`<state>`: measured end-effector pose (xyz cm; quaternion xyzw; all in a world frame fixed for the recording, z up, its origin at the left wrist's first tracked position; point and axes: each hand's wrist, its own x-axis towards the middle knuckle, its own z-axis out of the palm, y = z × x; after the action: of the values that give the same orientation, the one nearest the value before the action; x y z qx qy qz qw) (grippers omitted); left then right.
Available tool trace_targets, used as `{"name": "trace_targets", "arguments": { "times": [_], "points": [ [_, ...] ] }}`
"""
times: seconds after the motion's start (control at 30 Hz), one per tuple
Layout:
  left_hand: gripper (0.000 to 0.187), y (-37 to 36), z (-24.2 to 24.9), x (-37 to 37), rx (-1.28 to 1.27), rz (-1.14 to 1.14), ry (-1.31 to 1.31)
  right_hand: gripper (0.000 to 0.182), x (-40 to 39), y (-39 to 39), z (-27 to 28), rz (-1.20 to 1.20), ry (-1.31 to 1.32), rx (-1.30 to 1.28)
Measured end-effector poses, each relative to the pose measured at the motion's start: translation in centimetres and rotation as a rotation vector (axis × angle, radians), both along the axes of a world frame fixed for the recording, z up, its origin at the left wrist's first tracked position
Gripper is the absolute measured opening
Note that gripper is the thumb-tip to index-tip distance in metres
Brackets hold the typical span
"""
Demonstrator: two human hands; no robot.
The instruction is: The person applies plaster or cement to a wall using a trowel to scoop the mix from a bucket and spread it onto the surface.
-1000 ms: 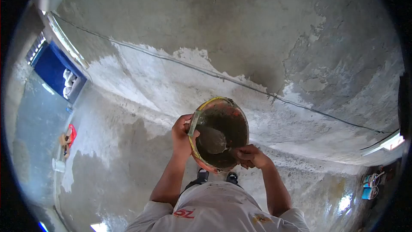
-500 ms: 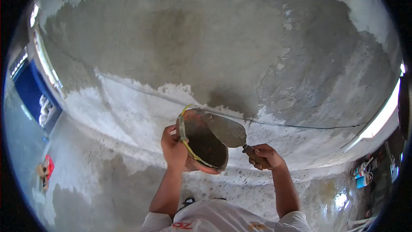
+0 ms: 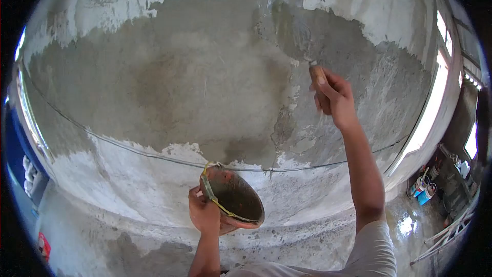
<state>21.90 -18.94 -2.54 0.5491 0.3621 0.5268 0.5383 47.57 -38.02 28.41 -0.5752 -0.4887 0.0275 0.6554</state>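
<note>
with my right hand (image 3: 334, 97) closed around the trowel handle (image 3: 319, 79) upper right of centre, blade (image 3: 302, 38) blurred against the wet wall (image 3: 205, 87), i judge the mortar could slump off if it's pressed too lightly. left hand (image 3: 204, 214) grips the rim of the mortar pan (image 3: 233, 200) at lower centre; it's tilted, so contents may spill. string line (image 3: 128, 146) across the wall could snag.

Bare forearms, short pale-grey sleeves
</note>
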Motion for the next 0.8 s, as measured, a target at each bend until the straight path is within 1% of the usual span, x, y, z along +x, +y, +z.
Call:
{"name": "trace_targets", "arguments": {
  "times": [0.03, 0.07, 0.1, 0.17, 0.2, 0.27, 0.3, 0.37, 0.4, 0.43, 0.47, 0.5, 0.53, 0.57, 0.6, 0.67, 0.7, 0.73, 0.8],
  "points": [
    [0.038, 0.2, -1.4, 0.3, 0.03, 0.046, 0.051, 0.036, 1.3, 1.0, 0.1, -0.301, -0.282, 0.054],
    [0.036, 0.5, -2.6, 0.6, 0.059, 0.092, 0.101, 0.035, 2.5, 1.9, -0.1, -0.604, -0.562, 0.108],
    [0.036, 0.1, -2.5, 0.4, 0.066, 0.087, 0.095, 0.035, 3.3, 2.5, -0.4, -0.612, -0.565, 0.114],
    [0.038, -1.2, -1.7, -0.2, -0.054, -0.009, 0.087, 0.041, 5.0, 3.8, -1.2, -1.073, -1.017, 0.182],
    [0.04, -1.5, -2.1, -0.3, -0.046, -0.046, 0.043, 0.041, 6.3, 4.2, -1.9, -1.079, -1.016, 0.184],
    [0.04, -1.1, -4.4, -0.3, -0.021, -0.036, 0.059, 0.05, 9.1, 5.2, -3.3, -1.238, -1.113, -0.033],
    [0.041, -0.9, -5.0, -0.2, -0.003, -0.024, 0.092, 0.05, 10.3, 5.5, -4.4, -1.241, -1.112, -0.032],
    [0.041, -1.9, -2.9, -1.1, -0.04, -0.035, 0.117, 0.05, 11.8, 5.4, -6.7, -1.188, -1.158, -0.069],
    [0.041, -2.1, -2.6, -1.4, -0.065, -0.031, 0.103, 0.05, 11.7, 4.9, -7.6, -1.193, -1.157, -0.071],
    [0.041, -2.3, -2.7, -1.6, -0.094, -0.026, 0.093, 0.05, 11.4, 4.3, -8.8, -1.141, -1.156, -0.102],
    [0.038, -1.5, -4.5, -1.8, 0.045, 0.028, 0.179, 0.05, 11.1, 3.7, -9.6, -1.091, -1.155, -0.134],
    [0.038, -1.5, -4.6, -2.1, 0.042, 0.019, 0.183, 0.05, 10.4, 3.0, -10.0, -1.096, -1.154, -0.144],
    [0.037, -1.6, -4.5, -2.3, 0.051, 0.041, 0.182, 0.05, 9.7, 2.4, -10.1, -0.986, -1.083, -0.046],
    [0.036, -1.7, -4.5, -2.5, 0.062, 0.063, 0.18, 0.05, 9.0, 2.0, -9.9, -0.875, -1.01, 0.052],
    [0.036, -1.6, -4.6, -2.5, 0.059, 0.059, 0.18, 0.05, 8.5, 2.0, -9.1, -0.878, -1.011, 0.047],
    [0.033, -1.4, -4.6, -2.7, 0.153, 0.151, 0.252, 0.05, 8.2, 3.3, -6.2, -0.901, -0.994, 0.291],
    [0.033, -1.5, -4.6, -2.9, 0.2, 0.199, 0.292, 0.05, 8.4, 4.2, -5.0, -0.9, -0.99, 0.289],
    [0.033, -1.7, -4.1, -3.1, 0.203, 0.2, 0.293, 0.05, 8.6, 5.2, -3.5, -0.931, -0.993, 0.298],
    [0.031, -2.1, -2.9, -3.3, 0.163, 0.175, 0.285, 0.05, 8.5, 6.7, -2.8, -0.963, -0.994, 0.315]
  ]
}}
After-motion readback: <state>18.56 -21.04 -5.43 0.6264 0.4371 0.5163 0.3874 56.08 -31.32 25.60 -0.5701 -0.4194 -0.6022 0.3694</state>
